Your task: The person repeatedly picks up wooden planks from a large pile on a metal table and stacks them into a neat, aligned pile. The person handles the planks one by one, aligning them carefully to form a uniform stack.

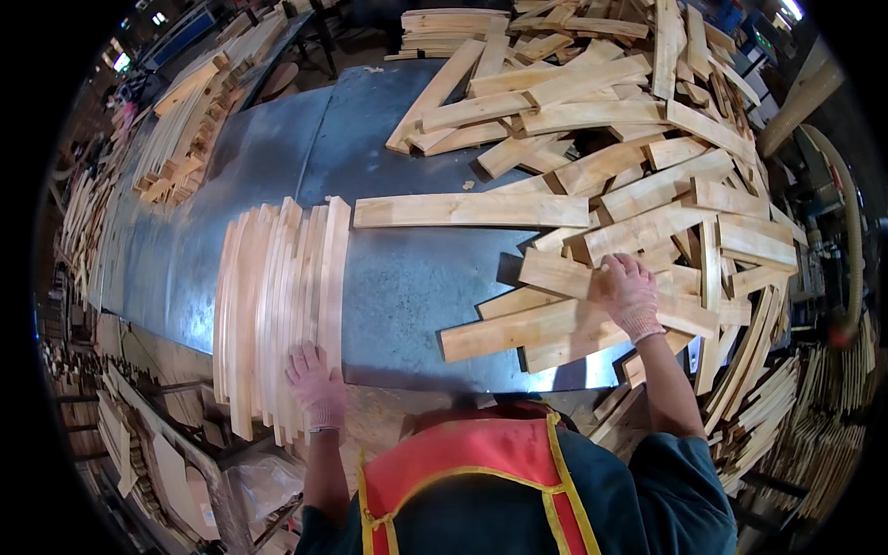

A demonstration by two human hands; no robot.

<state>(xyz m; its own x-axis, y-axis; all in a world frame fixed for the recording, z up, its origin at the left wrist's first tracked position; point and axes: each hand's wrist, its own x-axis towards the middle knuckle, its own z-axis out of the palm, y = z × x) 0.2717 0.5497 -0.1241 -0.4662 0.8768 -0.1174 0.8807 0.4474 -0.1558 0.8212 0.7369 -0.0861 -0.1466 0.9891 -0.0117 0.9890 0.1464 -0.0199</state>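
My left hand [314,384], in a pale knitted glove, lies with fingers apart on the near ends of a row of wooden boards [277,296]. These boards stand on edge, packed side by side. At the right, my right hand [631,294], gloved too, reaches into a loose heap of boards [638,199]. Its fingers bend over a wooden board [555,272] lying slantwise there; the exact grip is partly hidden beneath the palm. Another board [518,330] passes below that hand toward the left. A single long board [472,211] lies crosswise between the row and the heap.
The metal tabletop [416,287] shows between row and heap. Another stack of boards [190,129] sits at the far left, and a neat pile [453,32] at the back. More boards [758,416] are stacked off the right edge. A wooden-framed cart [199,481] stands near left.
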